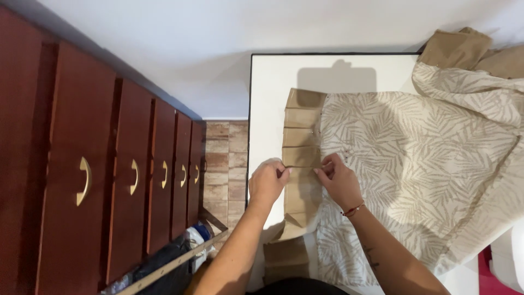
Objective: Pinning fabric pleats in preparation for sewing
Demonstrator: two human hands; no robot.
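Left hand [267, 181] and right hand [339, 179] both pinching a fold in tan strip [300, 155], pinned along leaf-print fabric [415, 164], flat on white counter [270, 109].

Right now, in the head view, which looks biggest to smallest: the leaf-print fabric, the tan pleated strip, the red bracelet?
1. Leaf-print fabric, spread over most of the white table.
2. Tan pleated strip.
3. Red bracelet, by far the smallest.

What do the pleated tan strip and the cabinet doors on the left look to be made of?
Pleated tan strip: apparently woven cloth, matte, folding into crisp pleats along the leaf-print fabric. Both hands pinch it. Cabinet doors: reddish-brown wood or veneer, semi-gloss, with curved brass-coloured handles.
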